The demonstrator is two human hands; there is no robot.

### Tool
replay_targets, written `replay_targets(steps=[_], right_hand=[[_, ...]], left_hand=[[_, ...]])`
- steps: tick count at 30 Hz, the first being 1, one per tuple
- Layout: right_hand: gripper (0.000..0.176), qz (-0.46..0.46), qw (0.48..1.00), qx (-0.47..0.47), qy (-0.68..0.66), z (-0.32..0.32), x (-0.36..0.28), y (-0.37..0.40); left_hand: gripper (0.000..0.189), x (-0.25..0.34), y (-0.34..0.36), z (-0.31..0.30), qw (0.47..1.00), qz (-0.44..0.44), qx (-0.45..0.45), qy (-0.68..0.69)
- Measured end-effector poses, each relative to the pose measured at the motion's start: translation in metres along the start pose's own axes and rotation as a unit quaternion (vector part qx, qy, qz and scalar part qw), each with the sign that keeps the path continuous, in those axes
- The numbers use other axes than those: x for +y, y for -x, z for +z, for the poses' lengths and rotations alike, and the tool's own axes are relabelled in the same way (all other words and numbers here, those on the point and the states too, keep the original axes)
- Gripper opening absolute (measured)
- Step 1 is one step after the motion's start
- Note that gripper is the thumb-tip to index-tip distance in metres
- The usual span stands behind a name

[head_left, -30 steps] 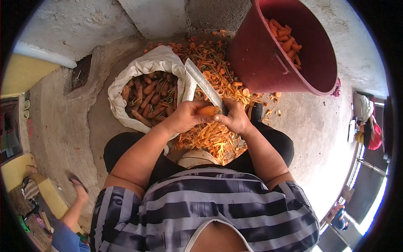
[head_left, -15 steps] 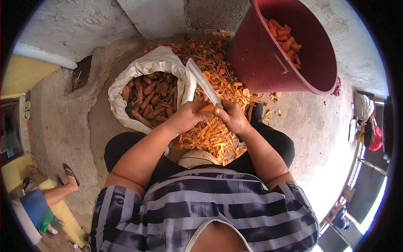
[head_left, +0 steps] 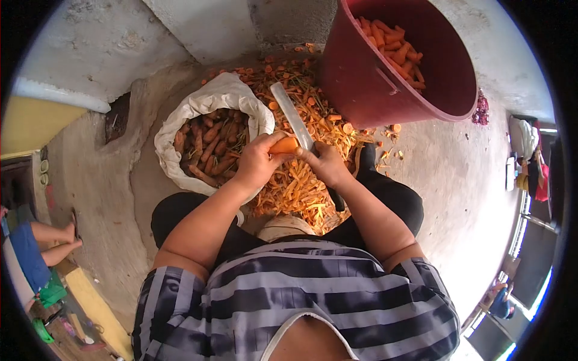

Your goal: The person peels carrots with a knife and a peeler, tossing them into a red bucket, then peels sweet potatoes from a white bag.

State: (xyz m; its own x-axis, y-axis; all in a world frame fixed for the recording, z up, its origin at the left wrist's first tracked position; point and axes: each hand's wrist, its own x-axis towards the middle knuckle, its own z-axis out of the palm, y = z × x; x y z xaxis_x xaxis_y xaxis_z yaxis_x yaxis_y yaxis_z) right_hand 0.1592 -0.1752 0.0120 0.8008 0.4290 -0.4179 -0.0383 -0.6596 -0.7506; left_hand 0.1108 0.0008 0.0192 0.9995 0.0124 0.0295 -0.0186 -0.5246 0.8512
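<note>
My left hand (head_left: 256, 161) is closed round a peeled orange carrot (head_left: 284, 145), its cut end facing right. In my right hand (head_left: 327, 163) is a knife with a broad, pale blade (head_left: 291, 114) that points up and away from me. The right thumb reaches toward the end of the carrot, close to the blade. Under both hands spreads a heap of carrot peelings (head_left: 295, 195). Left of them a white sack (head_left: 171, 138) with a rolled rim holds unpeeled, soil-covered carrots (head_left: 214, 141).
A large dark red bucket (head_left: 361, 90) at the upper right contains peeled carrots (head_left: 394, 48). Concrete walls (head_left: 120, 42) stand behind. Another person's legs (head_left: 57, 240) show at the left edge. A second person (head_left: 501, 301) is far right.
The carrot has turned and now shows more clearly in my left hand. The blade has swung slightly more upright. My view has shifted a little; the person at left has moved their legs.
</note>
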Motion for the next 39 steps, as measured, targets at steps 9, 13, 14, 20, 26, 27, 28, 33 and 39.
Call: replay_targets(steps=[9, 13, 14, 20, 26, 27, 28, 33, 39], right_hand=[[0.050, 0.162, 0.917, -0.005, -0.364, -0.011, -0.001, 0.005], [0.047, 0.185, 0.902, -0.023, -0.388, -0.013, 0.008, 0.004], [0.046, 0.187, 0.896, -0.027, -0.402, -0.014, 0.008, 0.005], [0.040, 0.137, 0.926, -0.058, -0.346, -0.015, 0.015, 0.004], [0.033, 0.185, 0.936, -0.053, -0.295, 0.002, 0.036, -0.007], [0.032, 0.197, 0.931, -0.046, -0.303, 0.002, 0.033, -0.008], [0.031, 0.210, 0.926, -0.039, -0.310, 0.004, 0.033, -0.009], [0.029, 0.229, 0.915, -0.026, -0.332, 0.013, 0.038, -0.018], [0.036, 0.192, 0.975, 0.103, -0.028, 0.019, 0.082, -0.051]], left_hand=[[0.028, 0.044, -0.059, -0.011, 0.996, -0.001, 0.061, 0.073], [0.032, 0.137, -0.113, -0.076, 0.975, 0.080, -0.020, 0.205], [0.033, 0.152, -0.121, -0.092, 0.964, 0.119, -0.030, 0.238], [0.034, 0.071, -0.127, -0.138, 0.980, -0.010, 0.003, 0.198], [0.047, -0.168, -0.071, -0.109, 0.860, -0.476, 0.062, 0.174], [0.048, -0.174, -0.059, -0.098, 0.885, -0.461, 0.061, -0.006], [0.048, -0.184, -0.047, -0.087, 0.885, -0.452, 0.018, -0.111], [0.041, -0.284, 0.017, -0.017, 0.777, -0.434, -0.334, -0.311], [0.035, -0.278, 0.049, 0.021, 0.808, -0.435, -0.222, -0.330]])
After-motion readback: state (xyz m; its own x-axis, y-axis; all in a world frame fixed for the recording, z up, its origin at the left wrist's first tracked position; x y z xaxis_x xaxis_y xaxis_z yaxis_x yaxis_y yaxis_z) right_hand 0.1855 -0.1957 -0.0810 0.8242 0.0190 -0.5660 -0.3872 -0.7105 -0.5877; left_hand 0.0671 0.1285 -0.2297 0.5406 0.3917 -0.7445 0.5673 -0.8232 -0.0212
